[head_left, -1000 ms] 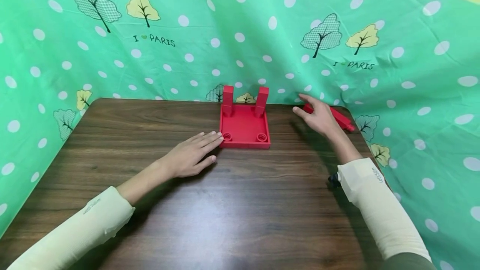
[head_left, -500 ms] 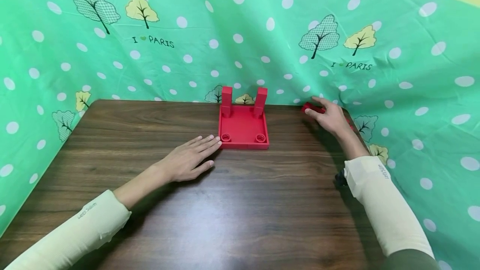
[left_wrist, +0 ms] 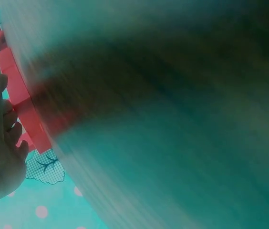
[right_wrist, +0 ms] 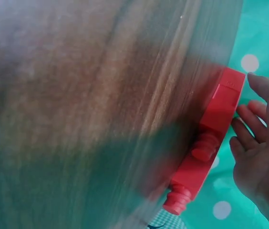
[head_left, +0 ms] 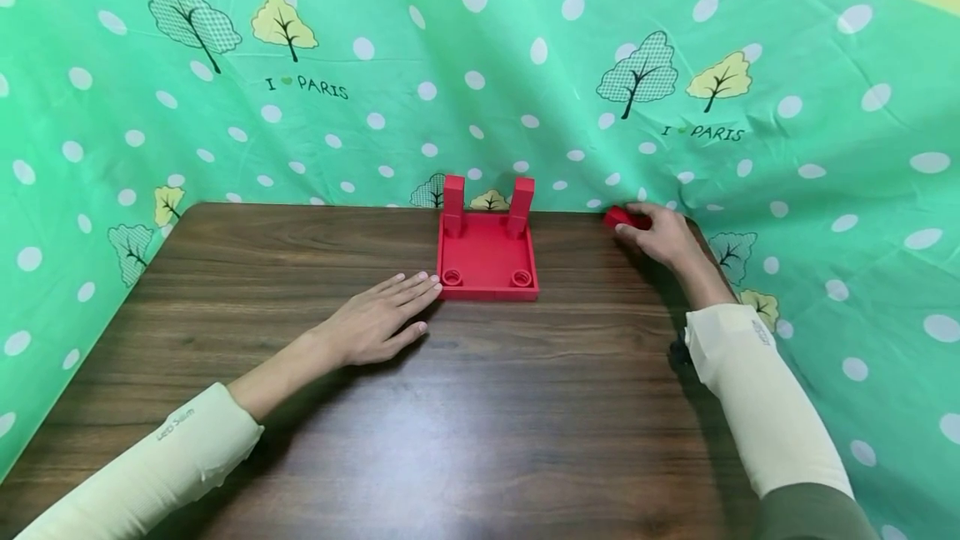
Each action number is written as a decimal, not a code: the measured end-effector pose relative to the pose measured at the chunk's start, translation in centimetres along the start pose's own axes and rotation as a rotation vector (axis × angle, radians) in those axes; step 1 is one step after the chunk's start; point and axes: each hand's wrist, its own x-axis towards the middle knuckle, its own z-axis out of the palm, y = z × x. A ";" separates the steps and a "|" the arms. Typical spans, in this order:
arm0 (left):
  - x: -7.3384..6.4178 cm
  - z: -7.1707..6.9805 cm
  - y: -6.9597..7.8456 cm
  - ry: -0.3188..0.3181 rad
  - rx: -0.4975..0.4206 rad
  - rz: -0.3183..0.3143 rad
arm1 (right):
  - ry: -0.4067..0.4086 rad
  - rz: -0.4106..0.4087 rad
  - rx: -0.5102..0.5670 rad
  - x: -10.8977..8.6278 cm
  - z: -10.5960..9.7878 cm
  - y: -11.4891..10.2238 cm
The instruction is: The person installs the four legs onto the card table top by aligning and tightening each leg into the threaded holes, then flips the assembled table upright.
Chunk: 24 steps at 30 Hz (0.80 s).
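A red square plastic toy tabletop [head_left: 489,255] lies upside down at the table's back middle. Two square legs [head_left: 453,198] stand up from its far corners, and round threaded sockets [head_left: 522,277] show at its near corners. My left hand [head_left: 375,319] lies flat with straight fingers, its fingertips against the near left corner. At the back right my right hand [head_left: 663,238] pinches a loose red leg [head_left: 617,217] between thumb and fingers. In the right wrist view, two loose legs [right_wrist: 224,98] lie together, each with a threaded end [right_wrist: 176,199]. The hand hides most of them in the head view.
The dark wood table [head_left: 420,440] ends just behind the tabletop and the loose legs. A green dotted cloth [head_left: 480,65] hangs close along its back and sides. Black gear [head_left: 680,350] is worn under the right wrist.
My right hand has moved right, over the loose legs, and its thumb and fingers have closed on one end. The left hand and the tabletop have stayed in place.
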 end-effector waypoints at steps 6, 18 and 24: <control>0.0 0.2 0.0 0.001 0.012 -0.002 | -0.031 0.007 -0.013 0.6 0.1 0.4; 0.2 0.1 -0.1 0.006 0.020 0.025 | 0.002 0.004 -0.008 0.7 0.9 1.0; 0.2 -0.2 -0.2 -0.008 0.016 0.036 | 0.011 -0.050 -0.012 0.9 1.2 0.5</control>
